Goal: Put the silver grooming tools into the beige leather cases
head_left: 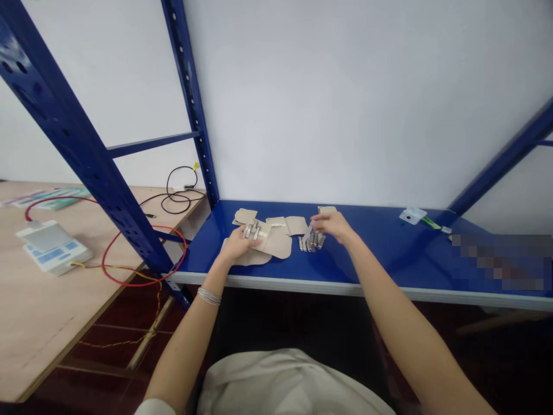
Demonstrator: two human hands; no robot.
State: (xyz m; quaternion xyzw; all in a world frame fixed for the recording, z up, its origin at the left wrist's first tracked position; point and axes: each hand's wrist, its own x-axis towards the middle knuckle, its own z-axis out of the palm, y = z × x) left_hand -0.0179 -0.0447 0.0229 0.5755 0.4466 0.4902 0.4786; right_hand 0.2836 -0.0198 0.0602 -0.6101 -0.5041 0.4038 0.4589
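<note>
My left hand [237, 243] rests on a pile of tan paper pouches [276, 241] on the blue shelf [371, 253] and is closed on a few small silver pieces [253, 230]. My right hand [332, 223] hovers over a small row of silver pieces [311, 242] lying on the shelf, its fingers pinched on one of them. More tan pouches [245, 216] lie behind the pile, and one [326, 209] sits just behind my right hand.
Blue rack uprights [192, 104] rise at the left. A wooden table [38, 305] to the left carries a white scale [52, 246], red [129, 282] and black cables [177, 196]. A small white packet [412, 215] and green-wired part [436, 225] lie at the shelf's right.
</note>
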